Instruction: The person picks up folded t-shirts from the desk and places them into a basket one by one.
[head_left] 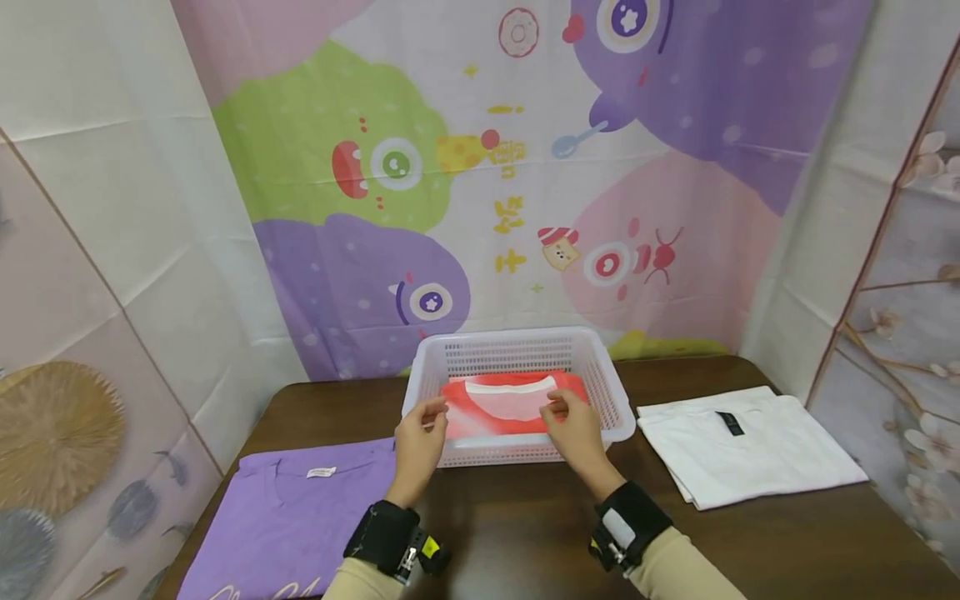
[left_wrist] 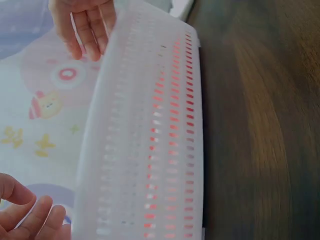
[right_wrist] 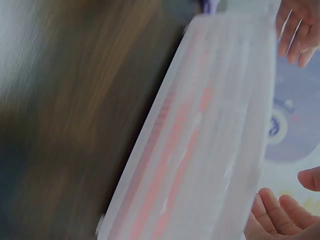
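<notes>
A red-and-white folded shirt (head_left: 513,408) lies inside a white plastic basket (head_left: 517,446) at the back middle of the table. My left hand (head_left: 420,446) hovers by the basket's left front rim, fingers loosely bent with nothing between them. Over the right front rim, my right hand (head_left: 576,429) is held much the same way and grips nothing. Both wrist views show the basket's slotted wall (left_wrist: 140,130), the shirt's red showing through. In the right wrist view the right-hand fingers (right_wrist: 280,212) are relaxed, apart from the thumb.
To the left lies a folded purple shirt (head_left: 315,500) on the dark wooden table (head_left: 510,533). A folded white shirt (head_left: 750,450) with a black label lies at the right. Behind the basket hangs a cartoon-printed cloth (head_left: 495,183); printed curtains stand on both sides.
</notes>
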